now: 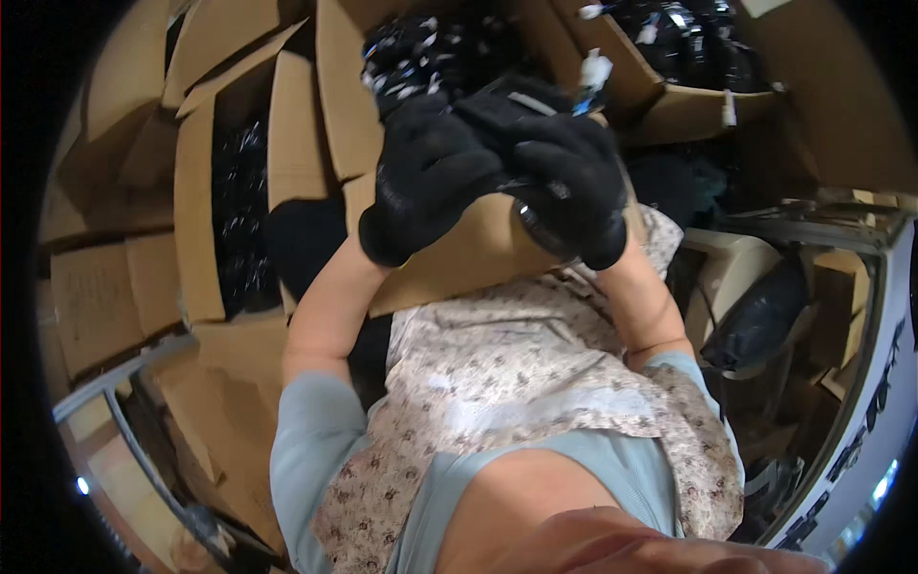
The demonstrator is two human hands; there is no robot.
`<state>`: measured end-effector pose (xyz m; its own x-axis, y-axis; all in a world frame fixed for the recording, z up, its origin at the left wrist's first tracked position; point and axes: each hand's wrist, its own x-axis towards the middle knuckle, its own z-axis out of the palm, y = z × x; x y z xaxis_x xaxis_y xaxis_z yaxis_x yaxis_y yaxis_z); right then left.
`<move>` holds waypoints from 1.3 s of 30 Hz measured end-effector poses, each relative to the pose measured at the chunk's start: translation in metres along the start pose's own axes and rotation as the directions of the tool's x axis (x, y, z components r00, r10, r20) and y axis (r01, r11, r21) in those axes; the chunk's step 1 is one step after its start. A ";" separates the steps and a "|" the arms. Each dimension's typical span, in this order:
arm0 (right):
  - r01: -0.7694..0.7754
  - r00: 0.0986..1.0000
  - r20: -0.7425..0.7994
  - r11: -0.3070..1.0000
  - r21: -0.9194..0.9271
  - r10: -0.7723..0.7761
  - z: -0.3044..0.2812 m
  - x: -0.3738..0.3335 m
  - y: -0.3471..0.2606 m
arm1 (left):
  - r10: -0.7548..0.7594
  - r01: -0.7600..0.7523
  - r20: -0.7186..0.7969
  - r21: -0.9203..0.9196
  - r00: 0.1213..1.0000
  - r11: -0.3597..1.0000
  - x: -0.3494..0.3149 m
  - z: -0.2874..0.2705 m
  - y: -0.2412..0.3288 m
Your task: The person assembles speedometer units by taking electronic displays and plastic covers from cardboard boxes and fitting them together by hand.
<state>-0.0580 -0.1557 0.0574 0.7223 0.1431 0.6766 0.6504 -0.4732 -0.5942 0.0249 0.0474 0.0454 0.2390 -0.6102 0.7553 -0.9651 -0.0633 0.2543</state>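
Observation:
Both my hands wear black gloves and meet above an open cardboard box (pixel 430 277). Curled fingers of my left hand (pixel 426 172) grip the left side of a dark, flat-looking part (pixel 512 103). My right hand (pixel 572 182) closes on the same part from the right. Its exact kind is hard to make out, black against the black gloves. A white plug with a short wire (pixel 595 72) sticks up beside my right hand; whether it belongs to the held part I cannot tell. Beyond my hands, shiny black pieces with white bits (pixel 435 53) fill the box.
To the left stands a narrow open carton (pixel 196 210) of black plastic-wrapped pieces. Another carton (pixel 688 113) at the upper right holds similar pieces with white plugs. Metal frames (pixel 124 368) flank me on both sides. A black bag-like bundle (pixel 760 311) lies at the right.

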 end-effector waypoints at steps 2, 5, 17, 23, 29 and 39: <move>-0.030 0.991 0.132 0.998 0.060 0.022 0.014 -0.021 0.024 | -0.058 0.057 0.032 0.029 0.998 0.998 0.001 -0.004 0.001; 0.011 0.992 -0.125 0.974 0.226 0.018 0.022 -0.011 0.030 | -0.445 0.421 -0.089 -0.205 0.891 0.884 -0.023 0.023 -0.013; -0.468 0.842 -0.045 0.771 0.432 0.537 0.028 -0.030 0.018 | -0.648 0.650 0.202 -0.486 0.734 0.585 -0.060 0.020 -0.040; -0.067 0.980 -0.198 0.968 -0.242 0.018 0.007 -0.006 0.012 | -0.463 0.473 0.102 -0.114 0.881 0.874 -0.027 0.014 -0.013; 0.095 0.983 -0.132 0.965 -0.244 -0.130 0.018 0.004 0.025 | -0.390 0.393 0.166 0.017 0.906 0.919 -0.014 0.004 -0.005; 0.005 0.971 -0.227 0.953 -0.304 -0.077 0.004 -0.024 0.011 | -0.233 0.234 0.080 0.003 0.969 0.972 0.003 0.015 0.006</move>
<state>-0.0670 -0.1606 0.0326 0.5977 -0.0216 0.8014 0.5517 -0.7143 -0.4307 0.0185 0.0335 0.0404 0.4481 -0.6398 0.6244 -0.8828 -0.2064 0.4221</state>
